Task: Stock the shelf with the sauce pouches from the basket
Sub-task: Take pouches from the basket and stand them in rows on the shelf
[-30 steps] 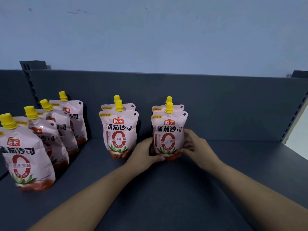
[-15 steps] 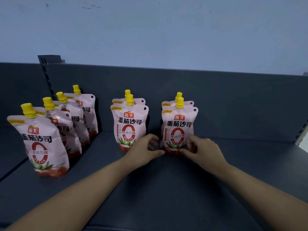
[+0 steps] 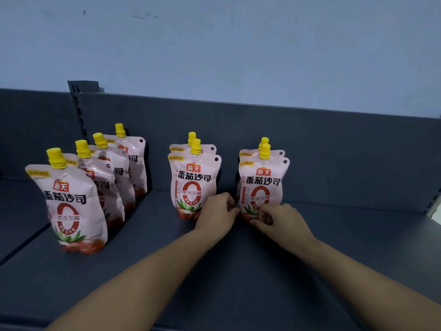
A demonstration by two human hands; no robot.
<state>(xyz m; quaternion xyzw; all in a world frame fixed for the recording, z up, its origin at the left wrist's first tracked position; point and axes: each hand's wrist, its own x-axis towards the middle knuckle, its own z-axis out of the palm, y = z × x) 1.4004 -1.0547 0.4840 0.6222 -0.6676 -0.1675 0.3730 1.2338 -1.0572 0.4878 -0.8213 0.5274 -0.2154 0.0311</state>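
Note:
Pink sauce pouches with yellow caps stand on the dark grey shelf [image 3: 238,271]. A row of several pouches [image 3: 71,206] runs back on the left. Two pouches [image 3: 194,185] stand one behind the other in the middle, and two more on the right. My left hand [image 3: 216,212] has its fingers curled, pinching the lower left corner of the front right pouch [image 3: 261,185]. My right hand [image 3: 278,218] is curled over that pouch's bottom edge and hides it. The basket is out of view.
The shelf's back panel [image 3: 334,151] rises behind the pouches, with a slotted upright [image 3: 77,111] at the left. A second shelf section [image 3: 19,211] lies further left. Bare shelf surface [image 3: 370,235] extends to the right of the last pouches.
My hands slid from the sides of the front right pouch down to its base. The view shifted left, so the pouches sit further right in the frame.

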